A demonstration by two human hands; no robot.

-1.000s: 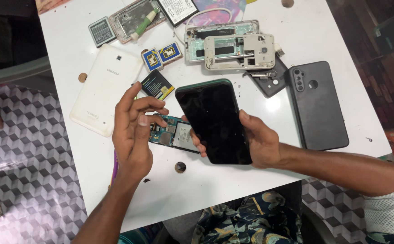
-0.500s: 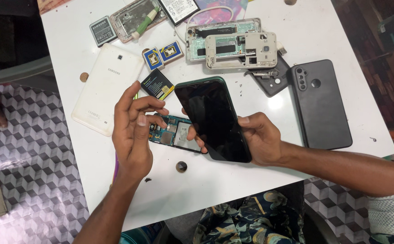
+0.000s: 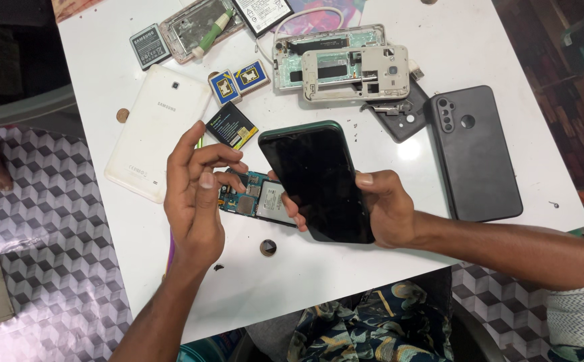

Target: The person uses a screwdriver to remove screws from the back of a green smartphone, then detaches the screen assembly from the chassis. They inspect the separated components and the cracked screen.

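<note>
Right hand (image 3: 386,211) grips a glossy black, dark-screened phone (image 3: 319,181).

The right hand (image 3: 386,208) grips a black-screened phone (image 3: 315,181), tilted above an opened phone body with bare circuit board (image 3: 258,200) lying on the white worktop (image 3: 372,268). The left hand (image 3: 195,201) pinches its fingertips just beside that board, perhaps on a tiny part too small to tell. Beyond the hands lie a white tablet back (image 3: 154,131) and a dark phone case (image 3: 473,154).
</note>
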